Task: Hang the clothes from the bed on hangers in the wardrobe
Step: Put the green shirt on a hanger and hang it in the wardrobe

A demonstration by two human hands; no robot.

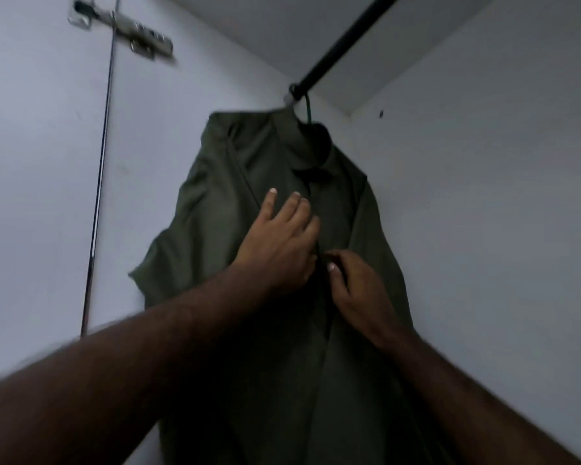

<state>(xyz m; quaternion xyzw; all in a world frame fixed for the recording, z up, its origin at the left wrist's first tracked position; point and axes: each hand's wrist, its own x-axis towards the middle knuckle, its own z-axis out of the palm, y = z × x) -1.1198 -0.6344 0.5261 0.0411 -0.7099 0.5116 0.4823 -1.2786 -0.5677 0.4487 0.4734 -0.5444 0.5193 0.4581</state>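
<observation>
Head view: green shirt (pixel 215 213) on hanger (pixel 308 110) looks soft, light; left hand (pixel 279 236) flat, fingers spread; right hand (pixel 356 286) pinches its front edge, sensible hold.

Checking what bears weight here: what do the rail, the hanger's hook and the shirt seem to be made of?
Rail: black round tube with a dull sheen, probably painted metal.
Hanger's hook: thin, green and bent like wire, perhaps plastic-coated.
Shirt: olive-green cloth, matte, with soft creases. It is likely a light woven fabric, though blur hides the weave.
</observation>
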